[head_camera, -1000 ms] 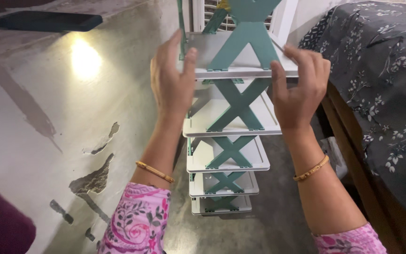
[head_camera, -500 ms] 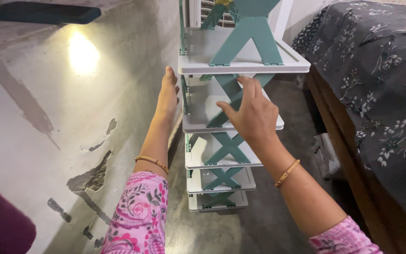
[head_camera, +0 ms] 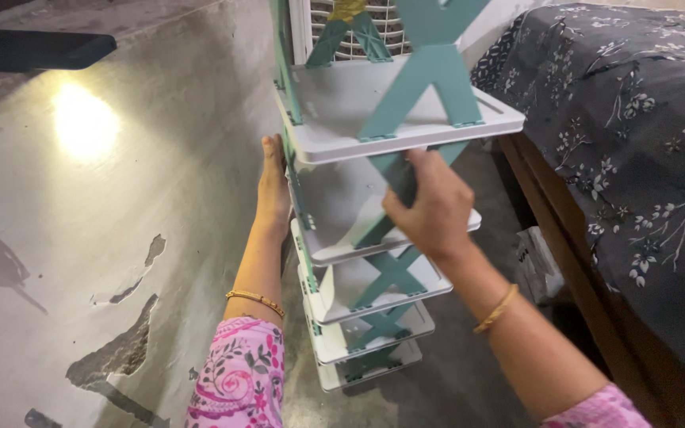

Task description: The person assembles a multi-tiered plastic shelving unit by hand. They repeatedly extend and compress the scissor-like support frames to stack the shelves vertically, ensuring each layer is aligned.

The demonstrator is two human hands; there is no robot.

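- From the head camera, looking down: a tall folding rack of white plastic shelves with teal X-shaped braces (head_camera: pixel 374 230) stands on the grey concrete floor (head_camera: pixel 469 380), squeezed between a worn grey plastered wall (head_camera: pixel 120 198) and a bed draped in a dark floral cover (head_camera: pixel 636 143).
- The rack leans a touch, its top shelf tipped toward the bed, so both hands are on it, apparently to steady it.
- The right hand (head_camera: pixel 430 210) is up front, fingers curled shut around one teal brace just under the top shelf, thumb wrapped on the near side. That is a firm hold on the frame itself, not on a tray.
- The left hand (head_camera: pixel 273 186) slips into the narrow gap beside the wall, fingers straight and flat, pressed along the rack's left edge. No clasp there; it looks like a bracing palm, since the gap leaves little room to curl round anything.
- Each wrist carries a thin gold bangle (head_camera: pixel 257 299); pink patterned sleeves (head_camera: pixel 235 376) show at the bottom.
- A white slatted appliance (head_camera: pixel 358 32) sits behind the rack, and a dark flat slab (head_camera: pixel 33 49) lies up on the wall ledge.
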